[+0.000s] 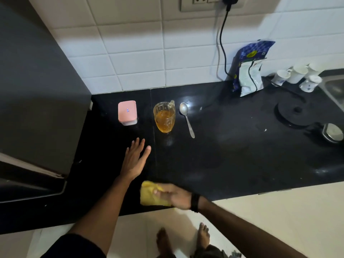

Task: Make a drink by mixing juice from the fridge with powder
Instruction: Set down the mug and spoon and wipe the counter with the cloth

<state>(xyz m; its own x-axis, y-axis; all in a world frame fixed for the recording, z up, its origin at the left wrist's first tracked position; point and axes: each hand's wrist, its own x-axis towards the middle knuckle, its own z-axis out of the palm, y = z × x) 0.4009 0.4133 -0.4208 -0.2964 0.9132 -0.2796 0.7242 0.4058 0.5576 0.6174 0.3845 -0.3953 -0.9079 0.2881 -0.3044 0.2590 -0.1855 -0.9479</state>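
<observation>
Hands: left (135, 161) spread flat on black counter (232, 161), right (175, 197) gripping yellow cloth (149, 194).

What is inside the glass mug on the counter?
The glass mug holds amber liquid, about half full. The spoon lies beside it, not inside. Any powder in the liquid cannot be made out.

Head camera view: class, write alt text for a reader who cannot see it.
A right hand presses a yellow cloth on a black counter; the left hand lies open. Behind stand a pink-lidded box, a glass of juice and a spoon.
</observation>
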